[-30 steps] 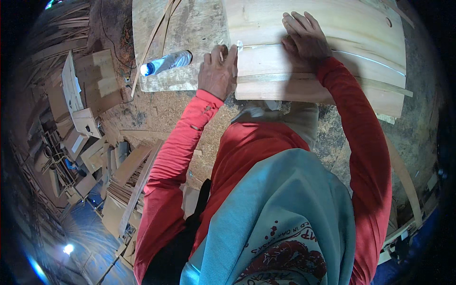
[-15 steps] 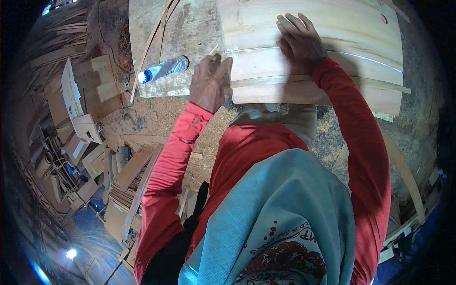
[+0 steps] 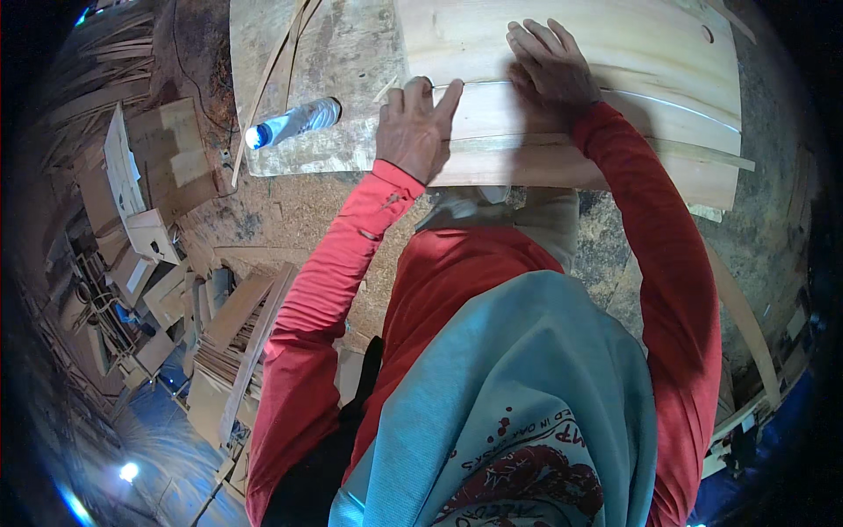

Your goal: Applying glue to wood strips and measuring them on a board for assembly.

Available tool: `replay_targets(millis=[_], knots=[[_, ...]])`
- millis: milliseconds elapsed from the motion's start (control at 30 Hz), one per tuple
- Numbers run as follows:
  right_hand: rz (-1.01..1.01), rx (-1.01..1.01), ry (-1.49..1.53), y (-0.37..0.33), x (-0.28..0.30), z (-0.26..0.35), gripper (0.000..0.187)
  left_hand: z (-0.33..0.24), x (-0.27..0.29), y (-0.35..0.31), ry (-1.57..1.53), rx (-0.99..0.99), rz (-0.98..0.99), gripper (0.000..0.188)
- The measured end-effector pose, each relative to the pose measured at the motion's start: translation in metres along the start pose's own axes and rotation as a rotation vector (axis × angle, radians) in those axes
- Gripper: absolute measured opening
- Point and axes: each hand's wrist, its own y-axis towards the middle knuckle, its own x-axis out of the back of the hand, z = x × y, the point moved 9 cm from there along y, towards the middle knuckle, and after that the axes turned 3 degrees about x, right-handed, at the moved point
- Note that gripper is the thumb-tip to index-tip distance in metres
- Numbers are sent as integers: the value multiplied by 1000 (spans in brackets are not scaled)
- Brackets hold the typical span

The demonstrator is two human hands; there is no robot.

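Pale wooden boards (image 3: 492,114) lie side by side, with a narrow bright seam (image 3: 667,102) between two of them. My left hand (image 3: 414,132) is over their left edge, at the seam's left end. Its thumb is apart from its bent fingers, and nothing shows in it; what lies under the fingertips is hidden. Farther right, my right hand (image 3: 555,68) rests palm down on the far board, fingers spread and holding nothing. A thin wood strip (image 3: 702,155) runs along the near board and sticks out past its right end.
Left of the boards, a clear plastic bottle (image 3: 297,121) with a blue cap lies on a stained worktop (image 3: 351,53). Long thin wood strips (image 3: 274,79) cross that worktop. Stacked boards and offcuts (image 3: 233,329) crowd the lower left, and a curved wooden piece (image 3: 745,316) stands at right.
My left hand has moved right, onto the boards' left edge, covering a small clear patch that showed there. The right hand stays in place on the boards; the whole view has shifted slightly.
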Motion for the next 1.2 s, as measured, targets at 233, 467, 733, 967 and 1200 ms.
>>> replay_targets(millis=[233,467,733,967,1200], knots=[[39,-50,76,2,9,2,50,-2,25,-6,-66,-12,-32,77],[136,-101,136,6,9,1,52,34,7,-49,-520,302,36,75],[227,-126,218,16,12,-5,58,43,-4,-62,-547,510,-38,78],[212,-101,213,14,7,0,60,22,5,-24,-319,426,-39,82],[195,-121,202,9,7,-3,59,4,0,-21,-76,349,-7,76]])
